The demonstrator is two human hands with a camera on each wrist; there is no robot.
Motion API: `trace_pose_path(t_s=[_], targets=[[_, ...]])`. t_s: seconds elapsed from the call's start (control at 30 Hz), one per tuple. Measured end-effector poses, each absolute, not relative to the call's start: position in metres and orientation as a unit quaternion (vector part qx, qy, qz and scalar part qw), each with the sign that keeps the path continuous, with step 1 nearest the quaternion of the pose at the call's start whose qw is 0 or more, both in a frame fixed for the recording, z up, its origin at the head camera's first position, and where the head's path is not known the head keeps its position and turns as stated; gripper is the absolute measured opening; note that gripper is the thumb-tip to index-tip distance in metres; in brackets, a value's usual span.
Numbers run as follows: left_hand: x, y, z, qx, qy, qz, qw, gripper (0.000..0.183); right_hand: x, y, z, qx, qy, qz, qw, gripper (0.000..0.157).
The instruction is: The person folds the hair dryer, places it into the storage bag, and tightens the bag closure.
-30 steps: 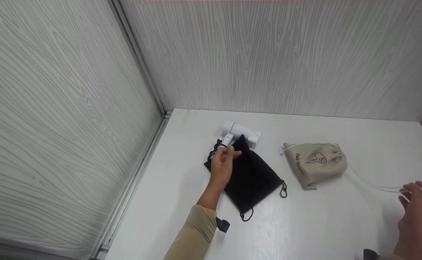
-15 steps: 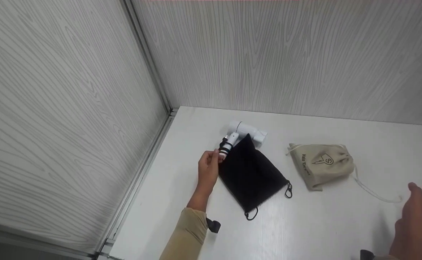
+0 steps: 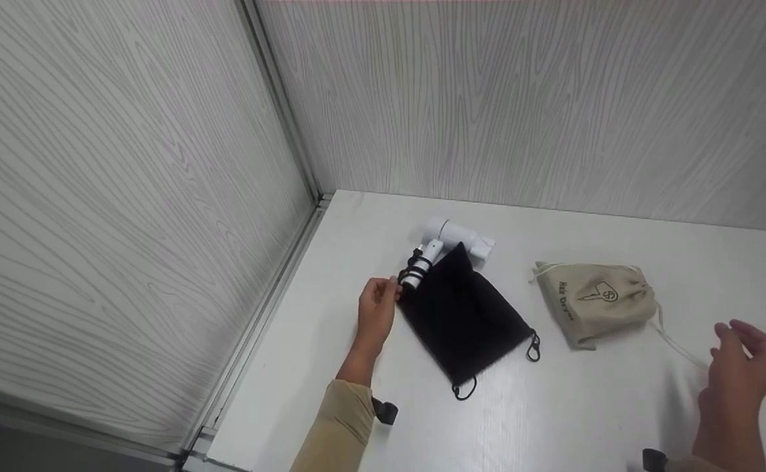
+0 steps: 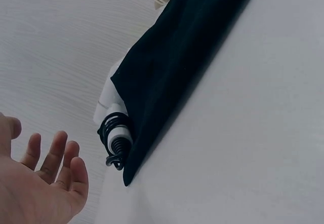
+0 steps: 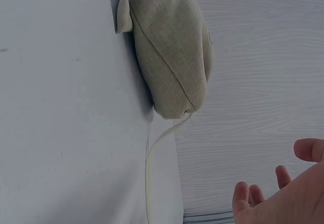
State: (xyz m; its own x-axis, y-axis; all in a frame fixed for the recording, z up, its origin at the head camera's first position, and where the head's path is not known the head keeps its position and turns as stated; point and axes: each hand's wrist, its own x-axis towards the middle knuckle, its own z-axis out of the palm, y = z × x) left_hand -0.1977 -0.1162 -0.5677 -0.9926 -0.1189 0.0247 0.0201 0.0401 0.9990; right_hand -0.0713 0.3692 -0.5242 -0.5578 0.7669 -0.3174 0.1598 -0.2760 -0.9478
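Since a second ago, the left hand (image 3: pixel 376 313) has moved off the white cylindrical handle (image 3: pixel 433 250) wound in black cord to just beside it, while the right hand (image 3: pixel 743 367) has released the beige fabric pouch's (image 3: pixel 586 311) thin white drawstring (image 5: pixel 148 178), now slack.

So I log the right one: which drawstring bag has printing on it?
The beige drawstring bag, lettered "Hair Dryer" beside a line drawing; the black drawstring bag shows no print.
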Motion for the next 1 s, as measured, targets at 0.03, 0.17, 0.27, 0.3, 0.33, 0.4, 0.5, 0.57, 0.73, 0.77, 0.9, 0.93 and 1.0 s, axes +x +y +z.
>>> trace_pose_path(t_s=[0.03,0.17,0.27,0.3,0.33,0.4,0.5,0.57,0.73,0.77,0.9,0.93,1.0], targets=[[-0.198,-0.117,-0.568,0.034,-0.722,-0.689,0.044,0.033,-0.074,0.367,-0.525,-0.414,-0.563,0.68,0.219,0.033],[-0.197,-0.12,-0.569,0.039,-0.74,-0.671,0.028,0.032,-0.084,0.36,-0.523,-0.414,-0.57,0.682,0.195,0.038],[-0.197,-0.123,-0.571,0.047,-0.75,-0.659,0.032,0.032,-0.091,0.354,-0.521,-0.401,-0.567,0.695,0.189,0.037],[-0.197,-0.124,-0.572,0.049,-0.753,-0.655,0.036,0.033,-0.093,0.351,-0.521,-0.392,-0.565,0.701,0.191,0.034],[-0.197,-0.125,-0.573,0.051,-0.755,-0.653,0.039,0.033,-0.096,0.349,-0.521,-0.383,-0.564,0.706,0.191,0.031],[-0.196,-0.127,-0.574,0.057,-0.758,-0.648,0.044,0.033,-0.1,0.343,-0.521,-0.364,-0.56,0.717,0.197,0.026],[-0.196,-0.13,-0.576,0.062,-0.759,-0.646,0.047,0.033,-0.107,0.335,-0.52,-0.345,-0.561,0.728,0.192,0.023],[-0.196,-0.132,-0.577,0.066,-0.76,-0.645,0.047,0.034,-0.113,0.329,-0.519,-0.338,-0.56,0.734,0.183,0.024],[-0.196,-0.135,-0.58,0.077,-0.762,-0.641,0.049,0.032,-0.127,0.317,-0.516,-0.326,-0.57,0.737,0.162,0.024],[-0.196,-0.135,-0.58,0.08,-0.764,-0.639,0.049,0.032,-0.129,0.314,-0.515,-0.325,-0.571,0.737,0.159,0.023],[-0.196,-0.136,-0.583,0.087,-0.768,-0.633,0.046,0.034,-0.139,0.303,-0.514,-0.312,-0.58,0.737,0.152,0.019],[-0.196,-0.136,-0.583,0.089,-0.769,-0.631,0.045,0.035,-0.142,0.3,-0.515,-0.309,-0.582,0.737,0.15,0.018],[-0.196,-0.136,-0.584,0.096,-0.772,-0.628,0.042,0.036,-0.146,0.295,-0.517,-0.298,-0.585,0.74,0.149,0.017]])
